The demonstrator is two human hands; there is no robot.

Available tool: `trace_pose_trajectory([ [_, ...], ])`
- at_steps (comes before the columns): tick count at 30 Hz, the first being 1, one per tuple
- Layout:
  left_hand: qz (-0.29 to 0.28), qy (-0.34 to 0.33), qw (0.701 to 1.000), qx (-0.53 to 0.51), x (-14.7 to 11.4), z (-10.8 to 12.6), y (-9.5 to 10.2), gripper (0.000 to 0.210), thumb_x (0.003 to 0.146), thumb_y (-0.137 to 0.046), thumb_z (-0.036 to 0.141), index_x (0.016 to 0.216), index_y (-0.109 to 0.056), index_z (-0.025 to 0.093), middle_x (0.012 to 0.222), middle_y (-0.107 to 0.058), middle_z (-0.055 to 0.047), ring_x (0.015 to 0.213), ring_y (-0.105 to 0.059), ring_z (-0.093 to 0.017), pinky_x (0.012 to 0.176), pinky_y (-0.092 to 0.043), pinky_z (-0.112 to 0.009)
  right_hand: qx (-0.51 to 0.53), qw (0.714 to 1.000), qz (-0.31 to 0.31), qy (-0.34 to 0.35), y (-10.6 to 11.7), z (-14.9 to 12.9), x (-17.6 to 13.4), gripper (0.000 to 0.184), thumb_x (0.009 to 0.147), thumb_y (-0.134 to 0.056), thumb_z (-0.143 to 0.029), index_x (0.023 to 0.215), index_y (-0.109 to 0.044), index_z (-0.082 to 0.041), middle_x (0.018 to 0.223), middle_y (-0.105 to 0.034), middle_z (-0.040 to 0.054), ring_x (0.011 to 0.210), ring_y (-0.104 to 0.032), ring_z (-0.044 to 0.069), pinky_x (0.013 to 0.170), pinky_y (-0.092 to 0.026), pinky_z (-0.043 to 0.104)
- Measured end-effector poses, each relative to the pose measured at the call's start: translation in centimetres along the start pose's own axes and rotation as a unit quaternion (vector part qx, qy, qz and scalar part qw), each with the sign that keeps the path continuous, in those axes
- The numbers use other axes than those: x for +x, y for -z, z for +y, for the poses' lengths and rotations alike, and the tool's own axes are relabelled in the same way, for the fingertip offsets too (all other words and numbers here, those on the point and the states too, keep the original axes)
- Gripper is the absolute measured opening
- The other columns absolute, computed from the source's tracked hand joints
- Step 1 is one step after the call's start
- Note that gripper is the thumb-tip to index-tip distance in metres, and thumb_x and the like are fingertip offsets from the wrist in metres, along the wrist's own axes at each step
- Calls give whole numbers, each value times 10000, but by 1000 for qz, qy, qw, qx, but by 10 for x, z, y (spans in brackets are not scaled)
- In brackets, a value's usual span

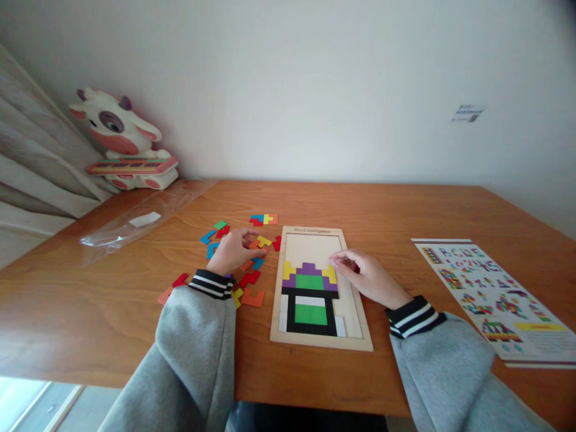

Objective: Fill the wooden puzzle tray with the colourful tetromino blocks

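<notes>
A wooden puzzle board (355, 288) lies in front of me, its lower half filled with black, green, white, purple and yellow pieces. My right hand (369, 277) reaches over the board's right edge, fingertips drawn together beside the top of the right yellow piece (332, 276). Whether anything is between those fingertips is hidden. To the left, my left hand (234, 251) hovers over loose pieces, thumb and fingers apart. Close to its fingertips are a yellow piece (264, 241) and a blue piece (258, 264). An orange U-shaped piece (252, 298) lies nearer to me.
Several coloured pieces (208, 236) are scattered left of the board, and a small cluster (263, 219) lies behind them. A printed pattern sheet (490, 288) rests on the right. At back left are a clear plastic bag (144, 219) and a toy cow with a keyboard (128, 141).
</notes>
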State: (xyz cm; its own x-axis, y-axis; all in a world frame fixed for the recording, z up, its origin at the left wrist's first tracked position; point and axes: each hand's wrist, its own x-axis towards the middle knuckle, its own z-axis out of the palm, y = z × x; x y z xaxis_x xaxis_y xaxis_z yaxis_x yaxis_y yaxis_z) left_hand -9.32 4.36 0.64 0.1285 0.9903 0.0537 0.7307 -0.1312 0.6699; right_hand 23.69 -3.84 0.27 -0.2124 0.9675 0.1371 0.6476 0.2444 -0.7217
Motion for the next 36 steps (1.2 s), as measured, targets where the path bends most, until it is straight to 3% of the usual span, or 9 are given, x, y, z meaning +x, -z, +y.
trace_pose_trajectory([
  [6,-12,-35,999,-37,-1,-1,4,464,659,-797,451,1032,-714,187,939,-757,-71,743,-708,-207,612,-560,-283,6,1000,-6,-6,2,-1,0,344,929,-517,-494,988,-705,-213,895,-738,63,755,-636,202,673,-490,332],
  [10,42,-21,997,-62,-4,-4,3,462,694,-779,449,1055,-708,170,967,-753,-78,745,-712,-190,649,-579,-284,18,1000,-11,-18,3,1,2,363,928,-519,-510,1015,-705,-211,925,-747,67,776,-649,208,684,-501,336],
  [15,90,-50,995,-11,-8,0,-3,349,809,-671,512,915,-739,187,800,-755,-43,665,-685,-181,617,-540,-277,29,999,-12,-23,5,7,3,370,933,-509,-516,1015,-699,-209,945,-749,70,831,-666,218,700,-500,337],
  [21,140,-147,978,45,-12,5,-5,361,879,-577,507,921,-763,201,836,-754,-44,680,-659,-171,646,-511,-269,26,1000,8,-15,3,8,1,341,930,-525,-482,1018,-693,-198,966,-752,71,843,-671,210,727,-500,333],
  [28,170,-182,964,97,-14,6,-6,422,928,-489,505,882,-767,190,805,-696,-63,643,-602,-157,639,-480,-271,-7,998,61,-33,-8,12,8,341,928,-505,-475,1008,-688,-198,864,-735,61,786,-664,210,704,-484,334],
  [36,134,-180,972,67,-17,8,-10,372,917,-523,497,910,-732,190,825,-742,-51,704,-662,-170,647,-502,-262,37,996,74,-26,-6,11,7,378,930,-494,-515,993,-685,-195,779,-683,43,682,-597,175,610,-460,298],
])
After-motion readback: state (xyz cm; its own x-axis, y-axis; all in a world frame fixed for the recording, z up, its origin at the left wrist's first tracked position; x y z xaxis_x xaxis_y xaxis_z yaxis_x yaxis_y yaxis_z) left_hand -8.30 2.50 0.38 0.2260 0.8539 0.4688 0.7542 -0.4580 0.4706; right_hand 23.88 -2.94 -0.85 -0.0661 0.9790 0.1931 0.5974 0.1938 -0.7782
